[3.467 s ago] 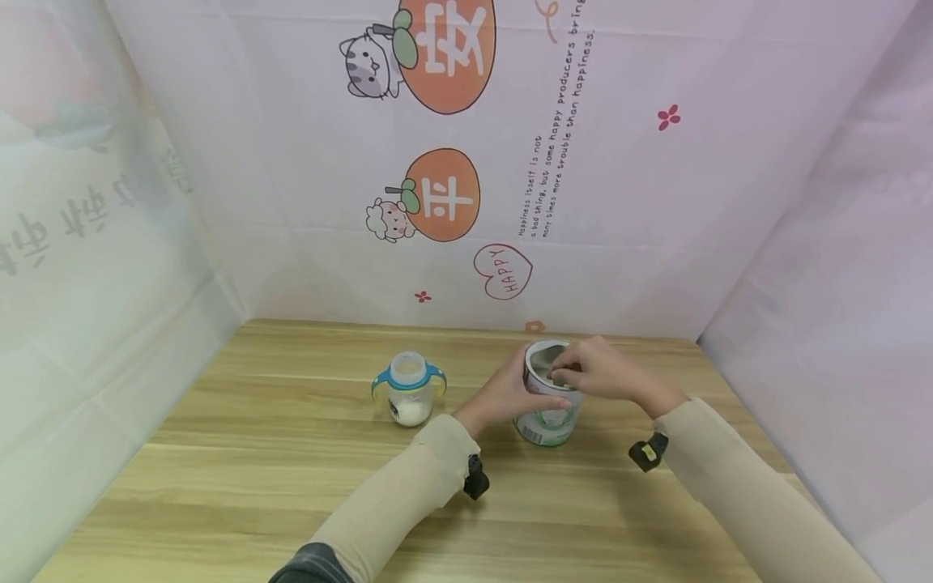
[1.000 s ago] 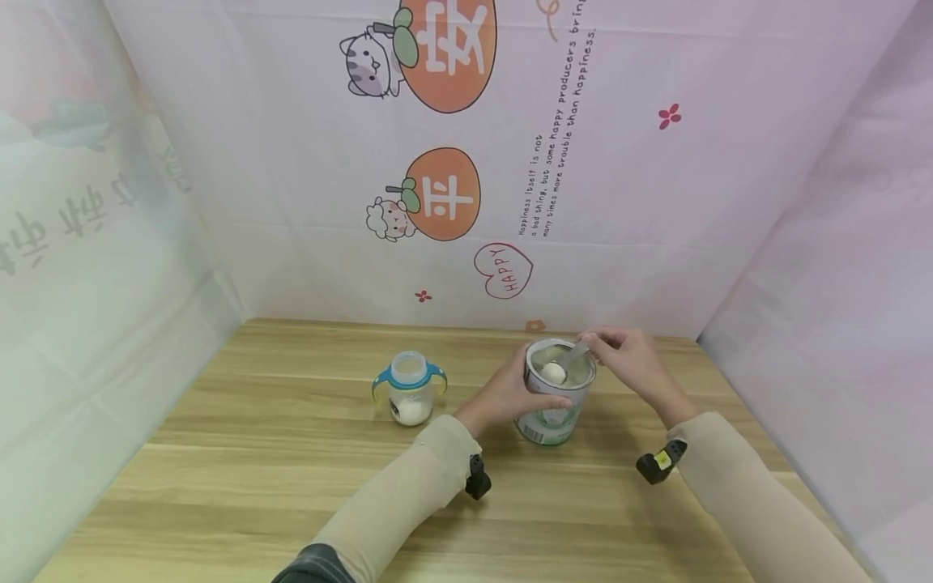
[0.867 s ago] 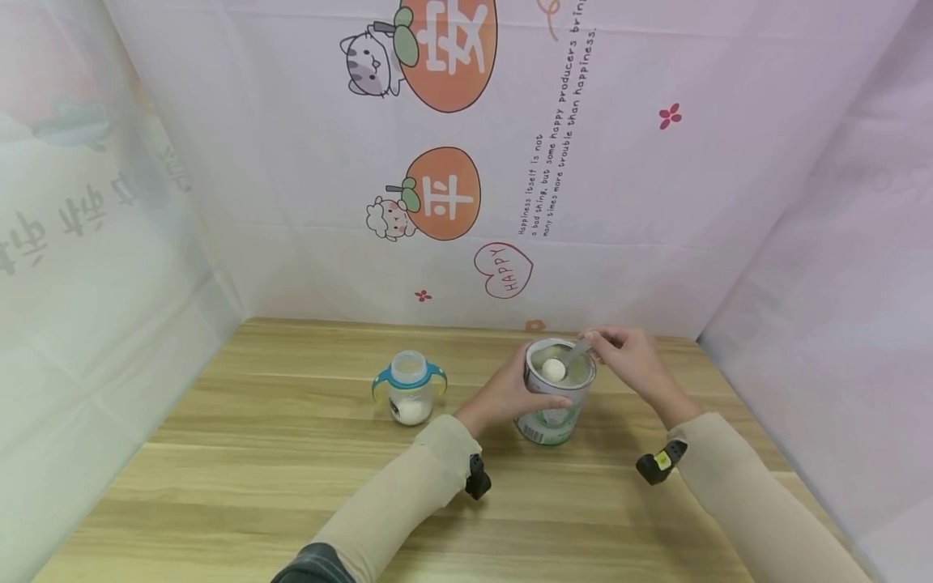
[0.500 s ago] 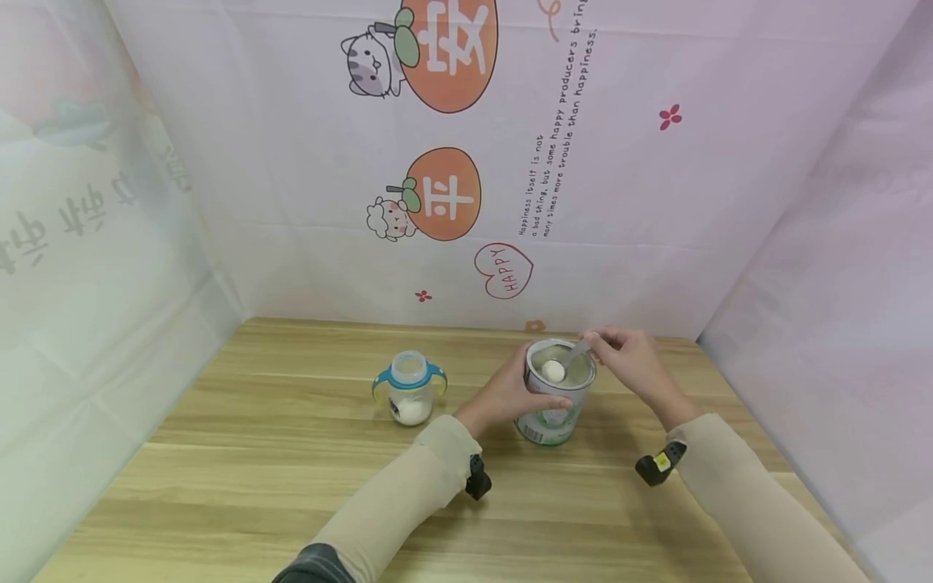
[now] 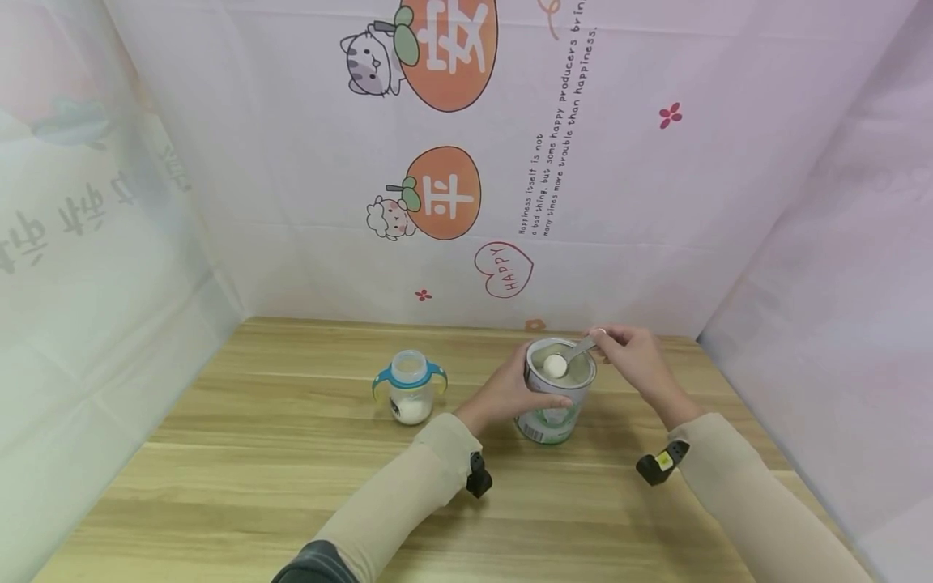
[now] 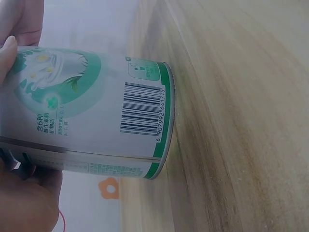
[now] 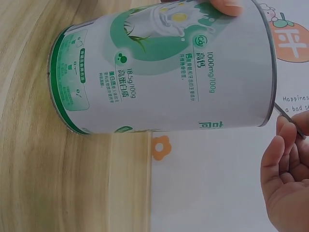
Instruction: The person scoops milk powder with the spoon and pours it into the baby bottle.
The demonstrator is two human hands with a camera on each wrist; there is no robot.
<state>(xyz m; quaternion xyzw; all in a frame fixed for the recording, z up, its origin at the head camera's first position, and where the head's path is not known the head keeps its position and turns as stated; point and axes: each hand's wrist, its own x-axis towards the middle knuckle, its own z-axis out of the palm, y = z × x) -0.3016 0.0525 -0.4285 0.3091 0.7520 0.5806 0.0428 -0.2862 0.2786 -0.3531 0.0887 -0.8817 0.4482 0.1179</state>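
Note:
A white and green milk powder can (image 5: 555,413) stands uncovered on the table, tilted slightly if at all. My left hand (image 5: 506,395) grips its left side near the rim, thumb across the front. At the can's right rim my right hand (image 5: 632,363) pinches the handle of a measuring scoop (image 5: 581,348). The scoop's bowl, heaped with white powder (image 5: 555,366), is at the can's mouth. In the right wrist view only a bit of the scoop handle (image 7: 285,114) shows between the fingers; the can (image 7: 164,72) hides the rest.
Left of the can stands a clear baby bottle (image 5: 411,390) with blue and yellow handles, uncapped, with white powder at its bottom. Printed cloth walls (image 5: 612,267) enclose the wooden table (image 5: 291,453) at the back and both sides.
The right hand was down in the can's mouth at first; it has since risen to the right rim, lifting the scoop with powder into sight. The left hand and bottle have stayed put.

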